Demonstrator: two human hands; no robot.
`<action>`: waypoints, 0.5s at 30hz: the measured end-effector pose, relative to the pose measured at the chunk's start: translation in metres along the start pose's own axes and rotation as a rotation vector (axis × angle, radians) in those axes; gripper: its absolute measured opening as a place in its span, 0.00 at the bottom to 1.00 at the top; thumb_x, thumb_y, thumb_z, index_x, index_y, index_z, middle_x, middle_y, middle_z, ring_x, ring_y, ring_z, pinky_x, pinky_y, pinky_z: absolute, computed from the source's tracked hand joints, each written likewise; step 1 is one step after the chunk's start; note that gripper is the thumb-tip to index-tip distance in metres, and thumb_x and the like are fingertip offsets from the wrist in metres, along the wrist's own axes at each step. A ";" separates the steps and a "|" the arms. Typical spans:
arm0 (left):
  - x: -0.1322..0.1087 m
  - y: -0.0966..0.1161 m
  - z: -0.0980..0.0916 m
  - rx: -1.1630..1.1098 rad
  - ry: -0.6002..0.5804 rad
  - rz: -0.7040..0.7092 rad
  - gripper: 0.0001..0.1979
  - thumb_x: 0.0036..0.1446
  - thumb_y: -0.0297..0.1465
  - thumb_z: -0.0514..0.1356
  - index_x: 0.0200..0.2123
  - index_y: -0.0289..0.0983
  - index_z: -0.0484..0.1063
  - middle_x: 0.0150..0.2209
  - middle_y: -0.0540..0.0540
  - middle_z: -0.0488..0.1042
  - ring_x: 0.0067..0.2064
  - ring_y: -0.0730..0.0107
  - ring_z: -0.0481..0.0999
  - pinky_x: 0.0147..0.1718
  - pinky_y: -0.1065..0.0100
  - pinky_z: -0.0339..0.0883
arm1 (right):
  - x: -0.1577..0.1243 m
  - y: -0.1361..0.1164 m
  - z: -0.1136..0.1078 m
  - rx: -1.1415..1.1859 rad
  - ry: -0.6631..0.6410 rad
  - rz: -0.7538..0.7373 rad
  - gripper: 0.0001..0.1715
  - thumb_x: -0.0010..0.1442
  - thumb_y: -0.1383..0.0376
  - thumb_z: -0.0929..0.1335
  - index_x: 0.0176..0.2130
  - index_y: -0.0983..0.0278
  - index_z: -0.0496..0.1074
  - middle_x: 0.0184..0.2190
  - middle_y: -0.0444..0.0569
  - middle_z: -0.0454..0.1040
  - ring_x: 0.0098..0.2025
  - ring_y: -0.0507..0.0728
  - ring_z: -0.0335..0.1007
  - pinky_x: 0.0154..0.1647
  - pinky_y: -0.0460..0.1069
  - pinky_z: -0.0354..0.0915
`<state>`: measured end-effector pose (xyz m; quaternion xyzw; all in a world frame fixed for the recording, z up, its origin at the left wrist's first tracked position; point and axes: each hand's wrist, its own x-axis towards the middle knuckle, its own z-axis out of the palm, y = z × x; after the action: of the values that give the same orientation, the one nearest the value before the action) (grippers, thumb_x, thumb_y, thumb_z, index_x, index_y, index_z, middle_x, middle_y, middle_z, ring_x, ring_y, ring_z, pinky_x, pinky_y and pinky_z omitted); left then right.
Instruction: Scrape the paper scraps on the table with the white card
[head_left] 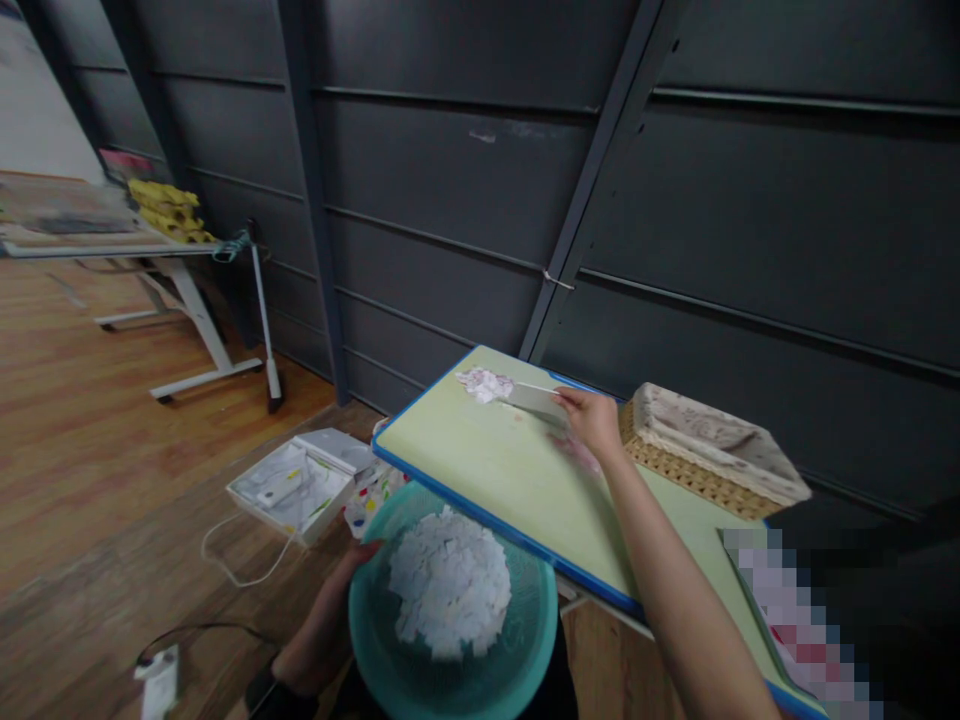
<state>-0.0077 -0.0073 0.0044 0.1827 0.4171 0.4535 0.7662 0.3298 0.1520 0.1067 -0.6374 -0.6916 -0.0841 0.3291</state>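
Observation:
My right hand [594, 420] reaches out over a pale green table with a blue edge [495, 470] and is closed on a flat white card [536, 398]. The card's far end touches a small heap of white paper scraps [485, 384] near the table's far corner. My left hand [358, 556] holds the rim of a teal basin [420, 665] below the table's near edge; only a few fingers show, curled on the rim. The basin holds a mound of white paper scraps [448, 582].
A wicker basket with a cloth lining [705, 450] stands on the table to the right of my hand. On the wooden floor lie an open white box [300, 485] with a cable, and a white plug [156, 682]. Another table [97, 240] stands at far left; a dark panelled wall is behind.

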 end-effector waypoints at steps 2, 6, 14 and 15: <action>0.001 -0.002 -0.001 -0.026 -0.006 0.000 0.27 0.56 0.36 0.58 0.57 0.31 0.60 0.36 0.43 0.82 0.36 0.61 0.80 0.38 0.62 0.71 | 0.000 -0.003 0.002 -0.066 -0.025 -0.002 0.16 0.60 0.59 0.64 0.42 0.60 0.78 0.41 0.51 0.78 0.42 0.61 0.75 0.40 0.50 0.66; 0.001 -0.003 -0.004 -0.047 0.022 -0.045 0.28 0.54 0.37 0.59 0.57 0.34 0.61 0.34 0.46 0.82 0.40 0.57 0.80 0.41 0.60 0.70 | 0.002 -0.005 -0.002 -0.176 -0.093 -0.032 0.17 0.61 0.59 0.63 0.43 0.59 0.77 0.40 0.51 0.78 0.41 0.60 0.75 0.37 0.48 0.64; 0.002 -0.004 -0.006 -0.040 0.011 -0.037 0.22 0.54 0.36 0.59 0.51 0.31 0.67 0.31 0.43 0.82 0.31 0.62 0.79 0.32 0.64 0.71 | 0.001 -0.008 -0.024 -0.145 -0.176 -0.105 0.15 0.60 0.60 0.64 0.39 0.57 0.79 0.38 0.48 0.79 0.40 0.59 0.75 0.35 0.47 0.64; 0.002 -0.004 -0.006 -0.043 0.005 -0.036 0.24 0.54 0.35 0.60 0.53 0.32 0.66 0.32 0.44 0.82 0.31 0.62 0.79 0.32 0.64 0.71 | 0.000 -0.009 -0.026 -0.108 -0.185 -0.112 0.14 0.59 0.60 0.64 0.38 0.58 0.79 0.37 0.48 0.79 0.39 0.59 0.76 0.35 0.47 0.64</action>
<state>-0.0102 -0.0080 -0.0029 0.1573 0.4124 0.4489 0.7769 0.3303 0.1367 0.1292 -0.6195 -0.7481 -0.0805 0.2239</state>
